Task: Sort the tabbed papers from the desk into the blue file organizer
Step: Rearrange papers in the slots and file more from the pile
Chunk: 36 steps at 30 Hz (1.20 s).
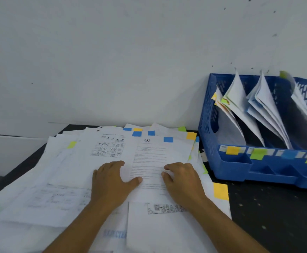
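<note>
Two hands rest on a big messy pile of papers [87,179]. The pile lies on a dark desk [269,212] with small light specks on it. Behind the desk is a plain white wall [112,61] with a few tiny dark dots.

Many of the papers have small colored tabs stuck to their edges: blue, yellow and green ones. The top sheet [154,157] has lines of print, a round star mark near its top and a blue tab [168,139] at its far corner. The left hand [110,181] lies flat on this sheet's left edge, fingers a little bent, thumb stretched out onto the sheet. The right hand [182,179] lies on the sheet's right side, fingers curled down onto the paper. Neither hand lifts or pinches anything; both only press on the sheet, which lies between them.

To the right, just beside the pile, stands the blue file organizer [208,125], close to the wall. It has slots, and papers already lean in them. Along its front edge are tabs: yellow, green, blue and green. One yellow tab [221,191] sticks out from the pile onto the desk, near the organizer's front.
</note>
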Tool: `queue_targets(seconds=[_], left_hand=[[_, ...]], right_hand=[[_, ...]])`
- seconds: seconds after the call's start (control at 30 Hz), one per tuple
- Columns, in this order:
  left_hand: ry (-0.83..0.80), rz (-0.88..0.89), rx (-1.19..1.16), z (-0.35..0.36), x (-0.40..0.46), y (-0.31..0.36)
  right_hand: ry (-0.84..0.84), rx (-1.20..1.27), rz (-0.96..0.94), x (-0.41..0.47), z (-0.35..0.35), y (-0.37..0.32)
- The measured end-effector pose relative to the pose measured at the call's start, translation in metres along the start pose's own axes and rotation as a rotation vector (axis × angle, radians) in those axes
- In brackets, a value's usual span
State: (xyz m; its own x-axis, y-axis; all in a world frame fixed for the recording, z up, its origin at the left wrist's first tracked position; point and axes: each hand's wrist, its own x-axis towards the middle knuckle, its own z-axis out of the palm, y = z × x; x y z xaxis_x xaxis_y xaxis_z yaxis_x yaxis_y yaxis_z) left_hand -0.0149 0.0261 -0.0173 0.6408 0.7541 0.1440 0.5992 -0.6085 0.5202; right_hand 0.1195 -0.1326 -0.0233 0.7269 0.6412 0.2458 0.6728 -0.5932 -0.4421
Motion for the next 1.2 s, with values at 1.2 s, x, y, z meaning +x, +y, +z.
queue_targets(seconds=[1.2], left_hand=[[-0.054,0.278,-0.302,0.013,-0.054,0.043]], right_hand=[[-0.136,1.082,0.629,0.035,-0.038,-0.011]])
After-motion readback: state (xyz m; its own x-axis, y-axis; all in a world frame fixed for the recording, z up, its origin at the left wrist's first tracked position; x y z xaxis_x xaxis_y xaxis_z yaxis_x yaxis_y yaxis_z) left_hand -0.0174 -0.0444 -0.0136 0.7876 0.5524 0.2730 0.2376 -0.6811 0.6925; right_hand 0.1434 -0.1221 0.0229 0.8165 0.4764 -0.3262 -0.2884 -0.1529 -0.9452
